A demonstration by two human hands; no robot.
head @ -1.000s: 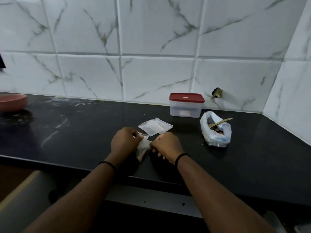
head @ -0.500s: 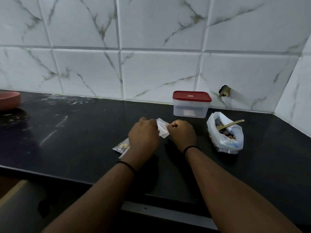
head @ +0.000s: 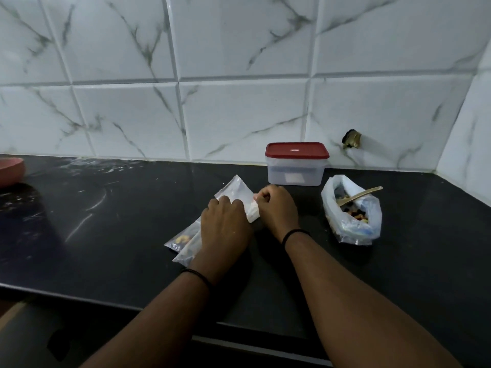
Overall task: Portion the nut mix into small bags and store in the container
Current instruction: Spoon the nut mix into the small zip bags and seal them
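Pink bowl [head: 10, 171] cut off at 9 o'clock edge of the black counter [head: 106, 224]. 2 filled small bags [head: 186, 243], nuts visible inside, lie at 7 o'clock of the left hand [head: 225, 229], partly under its wrist. Left hand's fingers curled onto the near end of an empty small bag [head: 236, 193]; exact pinch can't be made out. Right hand [head: 276, 208] pinches the same bag's edge, fingers curled tight. Judging: opening or separating the next bag. Red-lidded container [head: 296, 164] at 12 o'clock of right hand, lid on, near the tiled wall. Nut mix bag [head: 350, 213] at 3 o'clock, open, wooden spoon [head: 361, 195] standing in it, plenty of mix left. Progress: 2 portions done, more to fill, none stored as far as visible.
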